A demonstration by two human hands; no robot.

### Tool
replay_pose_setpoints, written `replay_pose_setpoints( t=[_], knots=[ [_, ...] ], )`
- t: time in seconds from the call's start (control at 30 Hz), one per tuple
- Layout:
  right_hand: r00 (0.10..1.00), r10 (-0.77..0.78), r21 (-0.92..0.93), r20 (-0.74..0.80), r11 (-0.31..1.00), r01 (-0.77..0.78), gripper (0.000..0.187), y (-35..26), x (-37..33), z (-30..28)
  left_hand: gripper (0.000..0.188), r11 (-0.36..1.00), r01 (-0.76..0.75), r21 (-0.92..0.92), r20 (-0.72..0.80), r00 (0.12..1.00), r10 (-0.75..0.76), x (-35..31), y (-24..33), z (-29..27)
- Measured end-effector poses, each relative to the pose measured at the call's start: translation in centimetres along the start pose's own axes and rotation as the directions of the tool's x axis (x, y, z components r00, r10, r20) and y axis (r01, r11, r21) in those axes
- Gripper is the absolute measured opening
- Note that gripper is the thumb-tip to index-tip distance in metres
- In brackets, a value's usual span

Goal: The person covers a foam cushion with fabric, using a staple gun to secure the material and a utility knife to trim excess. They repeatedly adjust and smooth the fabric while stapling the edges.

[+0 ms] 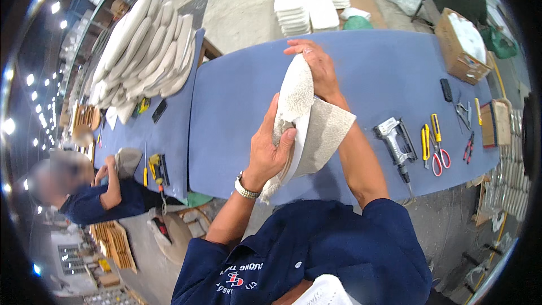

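Note:
A beige, textured upholstered seat pad [296, 87] is held up on its edge above the blue table, with its white underside partly showing. A loose flap of the beige fabric [330, 127] hangs out from it over my right forearm. My left hand [268, 149], with a metal watch at the wrist, grips the pad's near part, thumb on the folded fabric edge. Around the pad's far end is my right hand [319, 68], its upper fingers reaching past the tip; the thumb is hidden.
Right on the blue table [237, 107] lie a staple gun [398, 141], a yellow cutter [425, 144], scissors [438, 152] and pliers [468, 147]. A cardboard box [460, 51] stands at the far right. Stacked pads [147, 51] rise at left, near a co-worker [101, 192].

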State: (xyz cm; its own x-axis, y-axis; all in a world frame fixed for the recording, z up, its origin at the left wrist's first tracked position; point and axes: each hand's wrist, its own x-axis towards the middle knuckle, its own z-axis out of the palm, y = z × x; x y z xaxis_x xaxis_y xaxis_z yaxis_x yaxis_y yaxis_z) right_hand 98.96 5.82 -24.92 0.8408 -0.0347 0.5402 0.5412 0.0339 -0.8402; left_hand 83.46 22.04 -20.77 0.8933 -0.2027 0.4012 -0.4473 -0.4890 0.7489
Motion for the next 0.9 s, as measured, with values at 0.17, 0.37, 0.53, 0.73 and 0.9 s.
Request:
replay_pose_setpoints(
  t=[0.17, 0.37, 0.53, 0.73, 0.9],
  knots=[
    [0.989, -0.084, 0.038, -0.124, 0.995, 0.089, 0.042, -3.8, -0.5, -1.8, 0.048, 0.994, -0.074, 0.077, -0.014, 0.997, 0.075, 1.5, -2.2, 1.8],
    [0.966, -0.249, 0.079, -0.067, 0.964, 0.254, 0.049, -4.7, -4.0, -1.4, 0.034, 0.998, 0.008, -0.064, -0.064, 0.998, -0.012, 3.6, -3.2, 1.6],
    [0.952, -0.301, -0.056, -0.059, 0.953, 0.297, 0.053, -4.8, -3.3, 0.3, 0.035, 0.989, -0.013, -0.145, -0.057, 0.998, 0.005, 4.8, -5.7, 0.4],
    [0.956, -0.16, -0.078, -0.246, 0.986, 0.145, 0.026, -2.5, -0.9, 6.0, 0.037, 0.961, -0.277, -0.006, -0.374, 0.892, 0.254, 7.1, -7.5, 0.3],
    [0.903, -0.084, -0.291, -0.422, 0.956, -0.047, 0.022, -1.1, 4.4, 9.7, 0.027, 0.981, 0.029, -0.189, -0.251, 0.965, -0.077, 10.6, -8.8, -0.8]
  ],
)
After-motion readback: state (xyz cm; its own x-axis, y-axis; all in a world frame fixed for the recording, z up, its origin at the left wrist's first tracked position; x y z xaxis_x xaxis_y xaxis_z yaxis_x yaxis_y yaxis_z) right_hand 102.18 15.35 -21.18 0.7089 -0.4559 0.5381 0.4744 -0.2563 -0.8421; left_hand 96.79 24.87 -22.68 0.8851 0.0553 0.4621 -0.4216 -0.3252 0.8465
